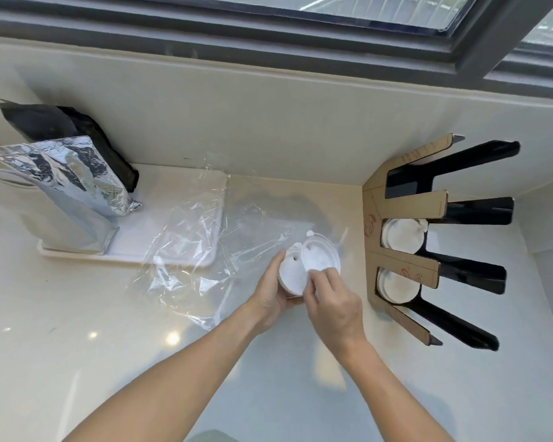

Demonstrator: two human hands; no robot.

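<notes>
Left grip [270, 296] clasps lid stack [291, 275], steadying it; right grip [331, 301] pinches top lid [320, 255], likely peeling it free for cups [402, 237] in carrier [409, 205].

Over the pale counter [77, 330], the person's left hand [268, 298] grips a stack of white lids [292, 275] from the side. The right hand [332, 304] pinches the top lid [320, 256], which sits shifted off the stack toward the right. Crumpled clear plastic wrap [189, 237] lies spread beneath and to the left, draped over the edge of a white tray [160, 199]. On that tray stand a silver foil bag [71, 186] and, behind it, a black bag [77, 129]. Off to the right, a cardboard carrier [406, 202] holds two lidded cups [401, 236], near the wall under the window [364, 8].
</notes>
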